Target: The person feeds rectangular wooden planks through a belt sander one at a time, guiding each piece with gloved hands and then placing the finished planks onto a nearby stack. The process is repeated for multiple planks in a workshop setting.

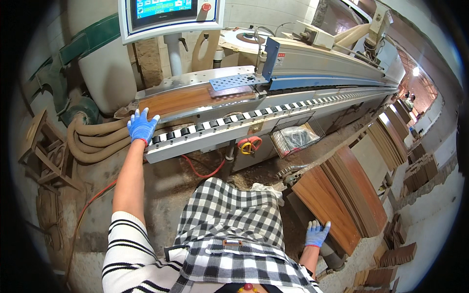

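At the infeed end of the long grey edge-banding machine [312, 63], the person's left hand [141, 126], in a blue knitted glove, is resting with its fingers spread flat on the near end of a brown wood-grain panel [195, 97] that is lying on the machine's steel bed, just behind the black-and-white roller track [254, 115]. The hand is pressing on the board, not pinching it. Judging from this, the feeding step is in hand: the panel is being steadied and pushed along the track toward the machine's far end, and the next move would call for an even forward push that keeps the board's edge against the guide.

To the right of the machine's front, below a red handwheel [249, 144], the right hand [316, 233], also blue-gloved, is lying open with fingers fanned on the face of the nearest board in a leaning stack of brown wood panels [342, 195]; it is touching, not gripping, so picking one up would need a firm hold at the edge.

Left of the machine, tan ribbed hoses [95, 139] are curling over a dusty concrete floor [166, 195]. Above the machine's infeed, a white-framed control screen [168, 14] is glowing. Further stacks of boards are lining the workshop to the right.
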A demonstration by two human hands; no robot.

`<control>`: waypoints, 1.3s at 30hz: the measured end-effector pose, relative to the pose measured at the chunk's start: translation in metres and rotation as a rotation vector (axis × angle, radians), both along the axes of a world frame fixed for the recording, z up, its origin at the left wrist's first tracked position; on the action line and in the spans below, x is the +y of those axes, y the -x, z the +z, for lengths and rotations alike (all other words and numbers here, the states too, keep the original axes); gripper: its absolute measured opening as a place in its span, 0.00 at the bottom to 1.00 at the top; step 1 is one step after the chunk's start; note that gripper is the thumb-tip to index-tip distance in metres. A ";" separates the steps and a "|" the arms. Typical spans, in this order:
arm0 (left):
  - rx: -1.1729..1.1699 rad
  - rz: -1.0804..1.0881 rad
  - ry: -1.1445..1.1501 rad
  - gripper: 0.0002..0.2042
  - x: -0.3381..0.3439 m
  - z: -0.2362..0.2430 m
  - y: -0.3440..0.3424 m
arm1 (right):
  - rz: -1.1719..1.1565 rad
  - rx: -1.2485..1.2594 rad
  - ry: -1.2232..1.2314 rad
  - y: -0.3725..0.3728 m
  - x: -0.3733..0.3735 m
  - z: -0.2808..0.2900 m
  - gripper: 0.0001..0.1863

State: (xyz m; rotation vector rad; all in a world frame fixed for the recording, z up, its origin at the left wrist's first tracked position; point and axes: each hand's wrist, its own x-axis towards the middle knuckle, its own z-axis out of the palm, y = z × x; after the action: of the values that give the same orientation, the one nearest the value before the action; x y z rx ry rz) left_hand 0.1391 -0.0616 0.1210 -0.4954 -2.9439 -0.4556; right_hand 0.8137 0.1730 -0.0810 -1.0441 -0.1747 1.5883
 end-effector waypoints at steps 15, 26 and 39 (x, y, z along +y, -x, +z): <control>0.004 -0.008 -0.084 0.34 -0.007 -0.008 0.008 | -0.076 -0.008 0.012 -0.014 -0.003 0.007 0.42; 0.037 -0.031 0.041 0.32 0.013 0.000 0.004 | -0.294 0.006 -0.011 -0.045 0.000 0.005 0.50; 0.040 -0.164 -0.006 0.37 0.101 -0.006 -0.019 | -0.335 -0.005 0.096 -0.077 0.009 -0.011 0.38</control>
State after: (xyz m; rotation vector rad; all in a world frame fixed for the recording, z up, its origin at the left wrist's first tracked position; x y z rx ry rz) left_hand 0.1584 0.0393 0.1153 -0.7398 -2.8755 -0.4659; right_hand 0.8906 0.1823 -0.0917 -1.0893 0.0720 1.3003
